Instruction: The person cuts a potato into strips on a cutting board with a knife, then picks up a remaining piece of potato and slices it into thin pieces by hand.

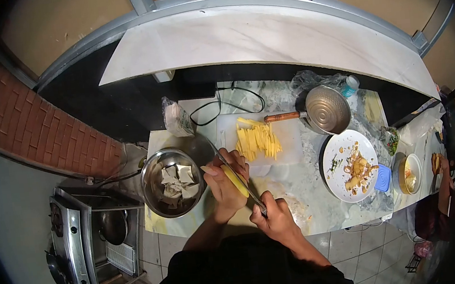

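My left hand (225,186) is wrapped round a yellow piece of peeled potato (235,181), held up above the near edge of the table. My right hand (275,217) grips the handle of a knife (253,197). Its blade slants up and to the left, lying against the potato. Beyond my hands, a pile of yellow potato sticks (256,140) lies on a white cutting board (290,151). Beside my left hand stands a steel bowl (150,201) with pale folded pieces (179,181) in it.
A pan with a wooden handle (328,110) stands behind a white plate (336,183) of peelings. A blue lid (383,178) and a bowl (417,173) are at the right. Another person's arm (444,188) reaches in there. A gas stove (74,235) stands at the left.
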Demonstrator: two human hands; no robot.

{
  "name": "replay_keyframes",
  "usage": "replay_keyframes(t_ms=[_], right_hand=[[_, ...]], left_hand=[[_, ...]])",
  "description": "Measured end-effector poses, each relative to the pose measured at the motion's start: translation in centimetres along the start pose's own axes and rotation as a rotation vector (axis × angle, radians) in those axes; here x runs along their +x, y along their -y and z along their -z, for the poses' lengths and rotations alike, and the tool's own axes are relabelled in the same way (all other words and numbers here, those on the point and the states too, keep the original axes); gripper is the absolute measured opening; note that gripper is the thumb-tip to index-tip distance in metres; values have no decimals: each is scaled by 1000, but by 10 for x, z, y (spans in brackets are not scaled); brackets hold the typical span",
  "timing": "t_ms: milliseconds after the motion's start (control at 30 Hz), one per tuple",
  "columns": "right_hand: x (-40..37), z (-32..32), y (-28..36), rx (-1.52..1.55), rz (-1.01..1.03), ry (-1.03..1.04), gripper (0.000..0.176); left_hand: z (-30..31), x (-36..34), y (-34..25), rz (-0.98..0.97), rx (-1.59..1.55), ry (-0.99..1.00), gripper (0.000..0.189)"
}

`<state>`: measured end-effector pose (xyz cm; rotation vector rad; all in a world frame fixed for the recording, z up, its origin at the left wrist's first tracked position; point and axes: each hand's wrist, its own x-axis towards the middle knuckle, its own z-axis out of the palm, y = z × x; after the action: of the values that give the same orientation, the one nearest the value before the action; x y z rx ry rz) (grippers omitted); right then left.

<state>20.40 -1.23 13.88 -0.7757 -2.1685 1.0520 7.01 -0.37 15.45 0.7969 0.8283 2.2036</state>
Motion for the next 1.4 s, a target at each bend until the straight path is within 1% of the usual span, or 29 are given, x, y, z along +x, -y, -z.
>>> replay_keyframes(t_ms=[33, 100, 133, 200, 233, 267, 300, 333, 367, 400, 433, 500, 533, 600, 633, 700, 733, 800, 833, 867, 900, 933, 1000, 1133, 1333, 1400], right_hand=[[1, 0, 0, -9, 1, 7, 19], [2, 0, 2, -15, 3, 11, 19], [3, 0, 2, 28, -22, 22, 19], [4, 0, 3, 73, -44, 30, 20], [4, 0, 3, 118, -74, 45, 19], [4, 0, 3, 162, -104, 62, 19], [4, 0, 4, 163, -104, 60, 19], [4, 0, 5, 126, -77, 39, 20], [5, 0, 5, 88, -48, 18, 20], [4, -1, 3, 88, -45, 18, 20], [2, -3, 0, 78, -47, 22, 20], [1, -4, -2, 65, -50, 23, 20], [1, -4, -2, 68, -27, 6, 21], [2, -6, -2, 70, -3, -19, 21], [3, -7, -2, 77, 26, -50, 21], [5, -9, -4, 86, 59, -78, 22], [6, -9, -6, 56, 86, -96, 22], [7, -9, -9, 23, 110, -115, 22], [8, -8, -12, 4, 137, -118, 21], [7, -7, -13, -13, 162, -119, 21], [6, -6, -11, -12, 161, -117, 21], [6, -4, -8, -21, 133, -88, 20], [5, -1, -4, -30, 106, -58, 20], [2, -1, -2, -23, 35, -24, 19], [2, 1, -2, -6, -13, 39, 19], [2, 0, -2, 5, -17, 38, 20]], left_hand=[[3, 1, 0, 1, 2, 0, 56], [10, 5, -1, 10, 52, 73, 59], [11, 6, -1, 11, 52, 76, 59], [14, 9, -2, -48, 186, 72, 63], [16, 10, -1, -47, 188, 75, 63], [20, 11, 1, -108, 302, 68, 63], [23, 11, 2, -171, 418, 61, 62], [26, 12, 2, -172, 419, 63, 62], [29, 13, 2, -179, 427, 116, 63], [29, 14, 1, -187, 435, 169, 63], [27, 15, 0, -188, 435, 173, 63], [16, 15, -5, -137, 334, 216, 64], [10, 15, -7, -140, 333, 215, 64], [-2, 16, -8, -40, -1, 174, 64], [-6, 14, -6, -40, -3, 176, 64], [-13, 10, -2, 86, -243, 50, 61], [-16, 9, -1, 84, -244, 51, 61], [-22, 7, 0, 252, -449, -116, 56], [-22, 8, -2, 253, -450, -115, 56], [-19, 9, -5, 256, -387, -60, 56], [-17, 10, -7, 258, -322, -6, 56], [-14, 10, -6, 258, -321, -6, 56], [-8, 10, 0, 23, -211, 32, 54], [-3, 11, 1, -17, -110, 3, 55], [5, 17, -2, -63, -23, 90, 53], [8, 17, -1, -166, 93, 91, 51]])
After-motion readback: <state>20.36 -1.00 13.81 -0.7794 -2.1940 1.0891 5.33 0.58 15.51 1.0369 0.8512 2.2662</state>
